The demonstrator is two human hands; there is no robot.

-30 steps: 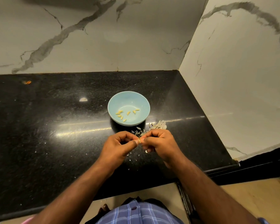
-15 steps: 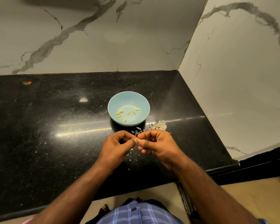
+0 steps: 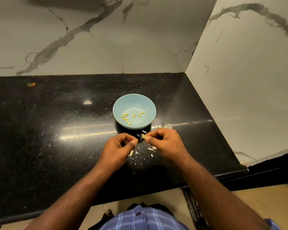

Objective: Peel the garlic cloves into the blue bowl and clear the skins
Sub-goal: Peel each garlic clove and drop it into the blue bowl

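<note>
A light blue bowl point(image 3: 134, 103) stands on the black counter point(image 3: 56, 130) and holds several peeled yellow garlic cloves point(image 3: 128, 117). Just in front of it, my right hand point(image 3: 166, 143) pinches a small pale garlic clove point(image 3: 143, 136) between thumb and fingertips. My left hand point(image 3: 118, 148) hovers a little to the left with curled fingers and its thumb tip close to the clove; I see nothing held in it. Thin white skins point(image 3: 150, 148) lie scattered on the counter between and below my hands, and more skins point(image 3: 166, 126) show behind my right hand.
Marble walls close the counter at the back and on the right, meeting in a corner point(image 3: 184, 72). The counter's front edge point(image 3: 140, 195) runs just below my forearms. A small orange speck point(image 3: 31, 84) lies far left.
My hands were together on the clove; now they have drawn apart, the clove stays in my right hand, and skin flakes lie on the counter between them.
</note>
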